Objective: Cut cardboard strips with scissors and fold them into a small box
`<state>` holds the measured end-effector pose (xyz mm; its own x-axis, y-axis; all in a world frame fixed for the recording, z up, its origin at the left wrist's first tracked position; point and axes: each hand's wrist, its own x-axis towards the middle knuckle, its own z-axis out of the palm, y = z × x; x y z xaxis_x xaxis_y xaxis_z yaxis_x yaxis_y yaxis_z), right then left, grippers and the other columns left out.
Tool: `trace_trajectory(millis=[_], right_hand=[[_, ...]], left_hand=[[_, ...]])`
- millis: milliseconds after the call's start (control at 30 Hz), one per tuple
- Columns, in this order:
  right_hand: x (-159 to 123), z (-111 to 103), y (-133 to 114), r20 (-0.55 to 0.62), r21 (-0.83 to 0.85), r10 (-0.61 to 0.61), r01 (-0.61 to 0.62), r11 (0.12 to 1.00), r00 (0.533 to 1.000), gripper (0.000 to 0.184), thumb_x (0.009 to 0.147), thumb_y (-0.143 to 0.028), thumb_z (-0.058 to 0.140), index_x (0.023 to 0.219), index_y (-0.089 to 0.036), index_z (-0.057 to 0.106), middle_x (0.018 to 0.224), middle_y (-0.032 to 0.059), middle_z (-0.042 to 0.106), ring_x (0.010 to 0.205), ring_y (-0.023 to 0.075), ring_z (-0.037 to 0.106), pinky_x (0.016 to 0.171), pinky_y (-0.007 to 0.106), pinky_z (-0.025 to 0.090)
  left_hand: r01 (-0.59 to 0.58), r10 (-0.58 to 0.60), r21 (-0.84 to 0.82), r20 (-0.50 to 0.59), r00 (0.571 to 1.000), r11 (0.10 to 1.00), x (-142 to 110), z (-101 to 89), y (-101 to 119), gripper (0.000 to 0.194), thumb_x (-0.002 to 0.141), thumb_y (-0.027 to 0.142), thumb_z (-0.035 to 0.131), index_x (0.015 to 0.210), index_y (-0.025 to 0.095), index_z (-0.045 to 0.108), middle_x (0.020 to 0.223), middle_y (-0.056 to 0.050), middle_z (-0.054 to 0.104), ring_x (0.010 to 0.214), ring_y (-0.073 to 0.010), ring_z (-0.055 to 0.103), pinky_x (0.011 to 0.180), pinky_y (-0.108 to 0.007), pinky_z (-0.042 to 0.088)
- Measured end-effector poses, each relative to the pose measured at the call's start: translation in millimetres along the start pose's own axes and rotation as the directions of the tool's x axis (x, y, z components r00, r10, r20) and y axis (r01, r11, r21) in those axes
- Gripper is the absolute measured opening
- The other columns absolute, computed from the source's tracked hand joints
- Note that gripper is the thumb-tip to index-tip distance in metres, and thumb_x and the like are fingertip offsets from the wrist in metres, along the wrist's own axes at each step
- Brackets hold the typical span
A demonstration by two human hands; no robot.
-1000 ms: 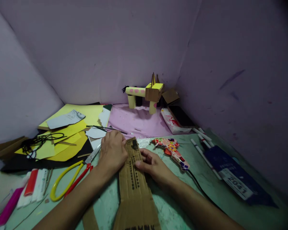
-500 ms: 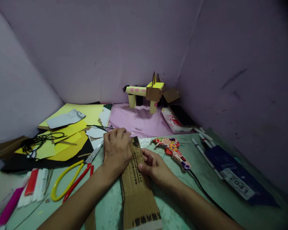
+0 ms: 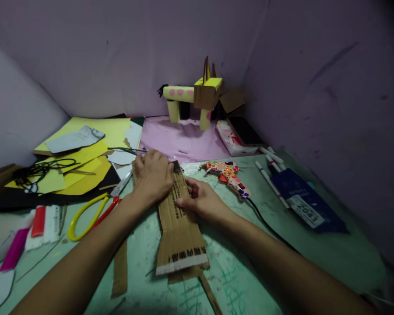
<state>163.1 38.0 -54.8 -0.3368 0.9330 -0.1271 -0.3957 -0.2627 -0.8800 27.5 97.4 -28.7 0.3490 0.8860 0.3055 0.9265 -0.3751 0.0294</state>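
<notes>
Toward the worktop's (image 3: 144, 262) left edge lie markers (image 3: 49, 225), then scissors (image 3: 109, 208). The left hand (image 3: 154, 177) covers the far left edge of the cardboard piece (image 3: 180, 238), mid-worktop; its grip cannot be told. Apart from it, the right hand (image 3: 202, 199) pinches the cardboard's right edge, thumb on top. Green surface separates it from the glue gun (image 3: 227, 177); a blue pouch (image 3: 308, 201) lies toward the right edge.

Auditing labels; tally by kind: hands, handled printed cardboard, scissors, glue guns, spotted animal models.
Hands: 2 (left hand, right hand)
Printed cardboard: 1
Scissors: 1 pair
Glue gun: 1
Spotted animal model: 1
Total: 6
</notes>
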Motion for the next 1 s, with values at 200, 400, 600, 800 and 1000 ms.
trace_trajectory(millis=[200, 400, 600, 800, 1000], right_hand=[[-12, 4, -6, -0.037, 0.01, 0.135, -0.134, 0.991, 0.99, 0.072, 0.047, -0.001, 0.073, 0.113, -0.017, 0.05, 0.086, 0.0011, 0.069, 0.074, 0.0174, 0.065, 0.067, 0.03, 0.051], [-29, 7, -14, 0.068, 0.07, 0.206, -0.21, 0.975, 0.976, 0.079, 0.051, -0.002, 0.073, 0.123, -0.019, 0.046, 0.086, 0.0019, 0.071, 0.073, 0.0188, 0.068, 0.07, 0.033, 0.052], [-36, 4, -10, 0.179, 0.133, 0.26, -0.285, 0.949, 0.949, 0.063, 0.051, -0.002, 0.072, 0.112, -0.015, 0.058, 0.072, 0.0004, 0.071, 0.066, 0.017, 0.068, 0.063, 0.028, 0.052], [-36, 5, -11, 0.146, 0.108, 0.331, -0.347, 0.931, 0.932, 0.034, 0.051, -0.004, 0.071, 0.084, -0.01, 0.068, 0.064, 0.0021, 0.071, 0.056, 0.0133, 0.065, 0.061, 0.025, 0.05], [-36, 6, -11, 0.111, 0.034, 0.342, -0.348, 0.937, 0.933, 0.037, 0.048, -0.004, 0.067, 0.084, -0.012, 0.065, 0.065, 0.0018, 0.07, 0.056, 0.0142, 0.064, 0.057, 0.025, 0.048]], left_hand=[[0.068, -0.069, 0.032, 0.009, 0.998, 0.997, 6, -6.4, -7, 0.03, 0.087, 0.025, 0.034, 0.09, 0.014, 0.061, 0.105, -0.016, 0.06, 0.109, -0.0335, 0.045, 0.092, -0.052, 0.03], [0.134, -0.136, 0.05, 0.052, 0.989, 0.99, 13, -6.9, -20, 0.031, 0.088, 0.024, 0.034, 0.085, 0.015, 0.063, 0.101, -0.014, 0.064, 0.104, -0.0317, 0.051, 0.086, -0.047, 0.037], [0.157, -0.164, 0.092, 0.076, 0.984, 0.983, 16, -2.4, -25, 0.022, 0.091, 0.029, 0.047, 0.095, 0.014, 0.062, 0.106, -0.01, 0.062, 0.104, -0.026, 0.055, 0.087, -0.047, 0.042], [0.155, -0.165, 0.119, 0.086, 0.982, 0.981, 17, 3.6, -29, 0.025, 0.089, 0.031, 0.054, 0.108, 0.016, 0.058, 0.112, -0.007, 0.06, 0.1, -0.0228, 0.058, 0.086, -0.046, 0.047], [0.139, -0.148, 0.099, 0.085, 0.985, 0.985, 16, 2.8, -27, 0.028, 0.089, 0.031, 0.055, 0.112, 0.016, 0.056, 0.115, -0.008, 0.059, 0.099, -0.0226, 0.059, 0.083, -0.045, 0.049]])
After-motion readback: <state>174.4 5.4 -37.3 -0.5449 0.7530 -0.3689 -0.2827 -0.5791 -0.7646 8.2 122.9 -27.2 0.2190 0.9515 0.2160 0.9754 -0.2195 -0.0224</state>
